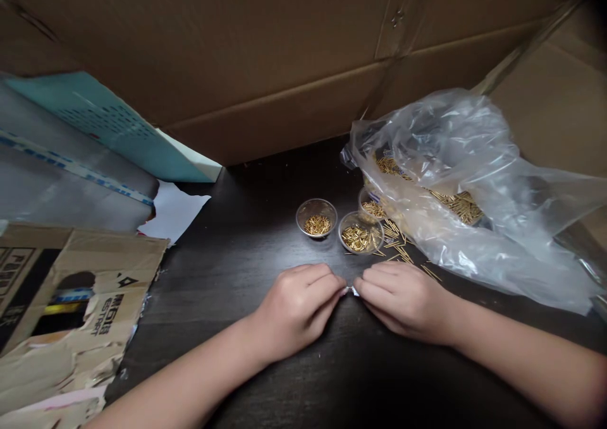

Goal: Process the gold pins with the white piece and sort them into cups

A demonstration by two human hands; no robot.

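My left hand (296, 309) and my right hand (403, 302) meet at their fingertips over the dark wooden table (227, 239). Both pinch a tiny white, shiny piece (353, 290), mostly hidden by my fingers; I cannot tell what it is. Just beyond my hands stand clear plastic cups holding brass pins (317, 218) (360, 232) (372, 206). Loose brass pins (398, 246) lie scattered nearest my right hand. More pins show through a crumpled clear plastic bag (478, 189).
A brown cardboard box wall (237, 56) rises behind the table. Torn printed cardboard (71, 309) lies at the lower left, with a white paper scrap (173, 213) and a teal-and-grey printed sheet (109, 129) beyond it.
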